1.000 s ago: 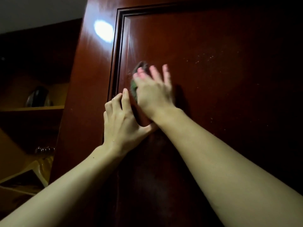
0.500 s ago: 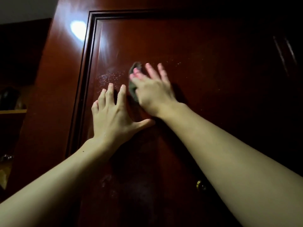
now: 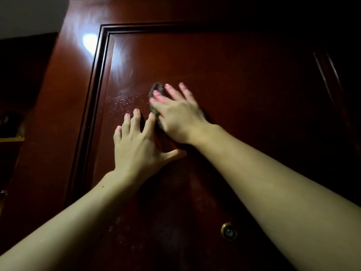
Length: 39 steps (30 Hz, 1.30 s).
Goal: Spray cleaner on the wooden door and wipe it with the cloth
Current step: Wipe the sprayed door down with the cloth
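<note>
Reddish-brown wooden door (image 3: 244, 94) is carrying no readable writing. Right hand (image 3: 179, 116) is pressing a dark cloth (image 3: 155, 90) flat against it with straight fingers. Left hand (image 3: 136, 145) is resting released, fingers spread, just beside.

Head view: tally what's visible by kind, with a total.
Hands: 2, left hand flat on the door, right hand pressing the cloth
Cloths: 1, cloth
Doors: 1, wooden door
Peepholes: 1, peephole
Total: 5

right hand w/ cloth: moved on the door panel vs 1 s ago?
Yes. The right hand with the cloth has slid right, away from the panel moulding.
</note>
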Each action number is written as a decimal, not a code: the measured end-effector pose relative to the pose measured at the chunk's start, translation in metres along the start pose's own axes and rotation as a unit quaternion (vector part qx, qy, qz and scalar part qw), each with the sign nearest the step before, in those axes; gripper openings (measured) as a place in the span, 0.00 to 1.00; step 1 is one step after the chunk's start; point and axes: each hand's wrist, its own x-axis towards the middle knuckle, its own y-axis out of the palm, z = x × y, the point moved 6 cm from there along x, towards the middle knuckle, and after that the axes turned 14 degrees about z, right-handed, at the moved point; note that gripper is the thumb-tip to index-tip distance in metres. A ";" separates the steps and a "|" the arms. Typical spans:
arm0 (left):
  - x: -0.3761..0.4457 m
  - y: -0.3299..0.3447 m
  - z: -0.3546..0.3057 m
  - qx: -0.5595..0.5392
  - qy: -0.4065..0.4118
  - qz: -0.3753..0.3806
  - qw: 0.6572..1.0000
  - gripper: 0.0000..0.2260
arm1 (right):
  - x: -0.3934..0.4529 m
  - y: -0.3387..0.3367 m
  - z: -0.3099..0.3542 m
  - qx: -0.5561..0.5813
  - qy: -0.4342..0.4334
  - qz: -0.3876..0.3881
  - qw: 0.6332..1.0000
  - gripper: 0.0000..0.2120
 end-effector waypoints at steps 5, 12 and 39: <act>-0.002 -0.003 0.002 0.000 -0.007 -0.004 1.000 0.57 | -0.003 -0.008 -0.066 0.027 0.170 -0.034 0.984 0.24; -0.001 0.000 -0.006 0.007 -0.005 -0.007 1.000 0.56 | -0.076 0.002 -0.139 0.064 0.351 -0.069 0.932 0.25; -0.001 -0.021 0.016 -0.138 0.080 -0.066 0.985 0.24 | -0.075 0.039 0.044 0.075 -0.045 -0.060 0.994 0.22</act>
